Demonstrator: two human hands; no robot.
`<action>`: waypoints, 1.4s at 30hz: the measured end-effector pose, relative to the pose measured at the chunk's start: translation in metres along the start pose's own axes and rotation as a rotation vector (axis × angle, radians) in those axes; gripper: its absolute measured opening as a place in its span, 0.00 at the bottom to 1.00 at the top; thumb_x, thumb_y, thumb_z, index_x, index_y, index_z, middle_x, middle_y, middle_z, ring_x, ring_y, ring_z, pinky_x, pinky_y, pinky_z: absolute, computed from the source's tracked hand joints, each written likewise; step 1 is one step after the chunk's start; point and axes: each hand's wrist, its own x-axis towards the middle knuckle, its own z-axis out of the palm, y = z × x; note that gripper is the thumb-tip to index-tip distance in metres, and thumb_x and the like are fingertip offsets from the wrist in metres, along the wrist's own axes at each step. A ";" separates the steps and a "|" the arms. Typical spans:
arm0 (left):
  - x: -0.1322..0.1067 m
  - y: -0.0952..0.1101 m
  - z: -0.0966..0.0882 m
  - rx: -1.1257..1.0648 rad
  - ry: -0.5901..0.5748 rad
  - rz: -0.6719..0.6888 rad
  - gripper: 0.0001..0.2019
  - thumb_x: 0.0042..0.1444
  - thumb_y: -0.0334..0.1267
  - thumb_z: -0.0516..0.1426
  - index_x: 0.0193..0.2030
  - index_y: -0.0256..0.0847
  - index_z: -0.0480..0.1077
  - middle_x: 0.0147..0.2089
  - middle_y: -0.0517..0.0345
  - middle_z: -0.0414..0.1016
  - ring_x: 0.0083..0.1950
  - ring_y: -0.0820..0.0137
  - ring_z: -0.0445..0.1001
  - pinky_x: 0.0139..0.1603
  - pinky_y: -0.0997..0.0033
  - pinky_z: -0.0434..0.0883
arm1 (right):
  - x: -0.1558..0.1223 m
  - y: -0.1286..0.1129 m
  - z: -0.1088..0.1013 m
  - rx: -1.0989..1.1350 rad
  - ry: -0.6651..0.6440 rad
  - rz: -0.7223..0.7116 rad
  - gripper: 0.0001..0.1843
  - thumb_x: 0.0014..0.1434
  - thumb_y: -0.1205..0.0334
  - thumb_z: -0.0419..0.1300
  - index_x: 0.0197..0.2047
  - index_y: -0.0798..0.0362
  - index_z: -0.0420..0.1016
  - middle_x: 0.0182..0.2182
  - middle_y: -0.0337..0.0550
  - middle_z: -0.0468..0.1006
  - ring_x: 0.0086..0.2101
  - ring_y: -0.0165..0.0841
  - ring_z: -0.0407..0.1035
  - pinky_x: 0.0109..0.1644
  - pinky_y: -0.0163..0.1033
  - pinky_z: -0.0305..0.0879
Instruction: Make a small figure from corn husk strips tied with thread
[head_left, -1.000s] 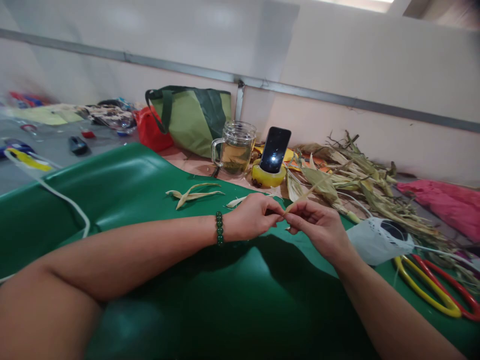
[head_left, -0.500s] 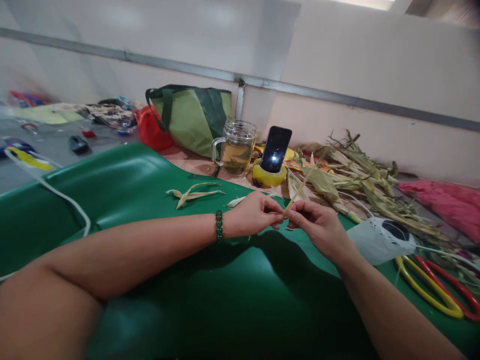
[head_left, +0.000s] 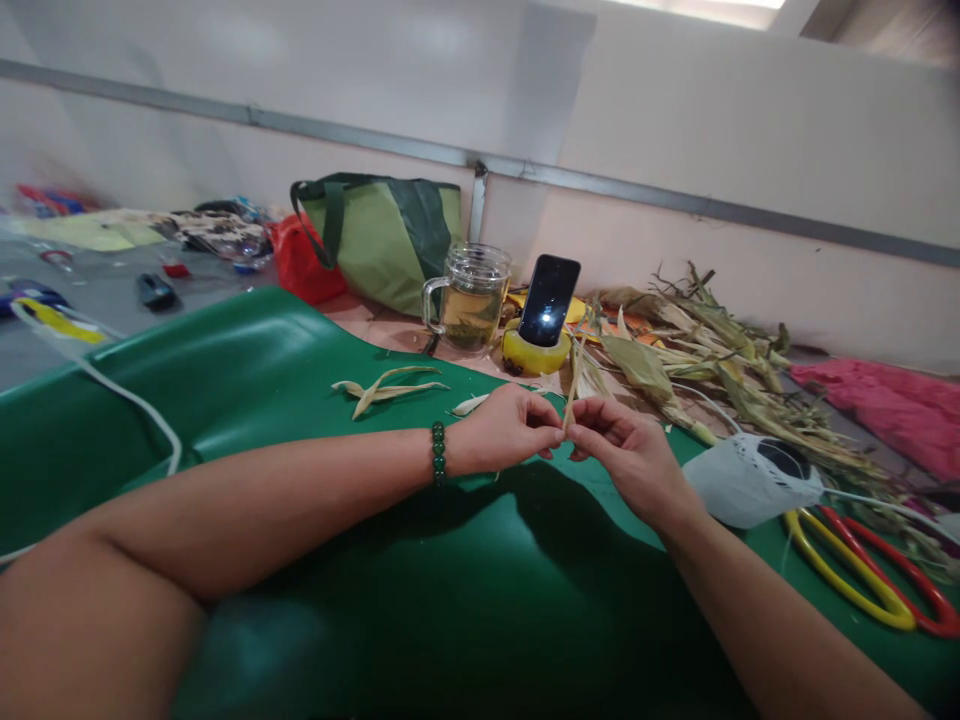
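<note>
Between my two hands a thin strip of dried corn husk [head_left: 573, 385] stands nearly upright, pinched at its lower end. My left hand [head_left: 510, 428], with a green bead bracelet [head_left: 439, 453] at the wrist, closes thumb and fingertips on it. From the other side my right hand [head_left: 634, 455] pinches the same strip, fingertips almost touching the left ones. Both hands are just above a green sheet [head_left: 450, 620]. Pale torn husk pieces [head_left: 386, 388] lie on the sheet beyond my left wrist, and another small piece [head_left: 470, 404] is partly behind my left hand.
A glass mug of tea [head_left: 472, 300] and a phone [head_left: 550, 300] on a yellow tape roll [head_left: 536, 352] stand behind. Dried corn husks [head_left: 697, 350] are heaped right. Nearer are a white wrapped spool [head_left: 750, 480] and red-and-yellow scissors [head_left: 862, 570]. A green bag [head_left: 382, 235] leans at the wall.
The husk strip has swung from leaning right to nearly upright. My right hand has shifted slightly left; my left hand has hardly moved and both still pinch the strip.
</note>
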 end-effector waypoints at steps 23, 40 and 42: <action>0.002 -0.001 0.000 -0.096 0.044 -0.061 0.04 0.49 0.28 0.57 0.26 0.33 0.72 0.23 0.59 0.72 0.25 0.77 0.70 0.27 0.80 0.66 | -0.002 0.003 -0.007 -0.416 0.016 -0.387 0.06 0.59 0.61 0.59 0.30 0.52 0.73 0.25 0.39 0.76 0.25 0.30 0.70 0.29 0.33 0.66; 0.006 -0.007 0.001 -0.100 0.007 -0.022 0.11 0.57 0.30 0.52 0.23 0.34 0.64 0.21 0.63 0.65 0.23 0.80 0.67 0.29 0.80 0.68 | -0.001 0.004 -0.009 -0.483 0.055 -0.358 0.10 0.57 0.56 0.61 0.29 0.52 0.75 0.23 0.39 0.77 0.23 0.30 0.70 0.28 0.34 0.66; 0.004 -0.006 0.003 -0.018 0.051 0.027 0.10 0.56 0.29 0.51 0.24 0.35 0.64 0.21 0.63 0.66 0.24 0.80 0.67 0.28 0.80 0.67 | -0.001 0.003 -0.009 -0.475 0.053 -0.336 0.10 0.57 0.55 0.61 0.29 0.52 0.74 0.23 0.39 0.77 0.23 0.30 0.70 0.27 0.34 0.66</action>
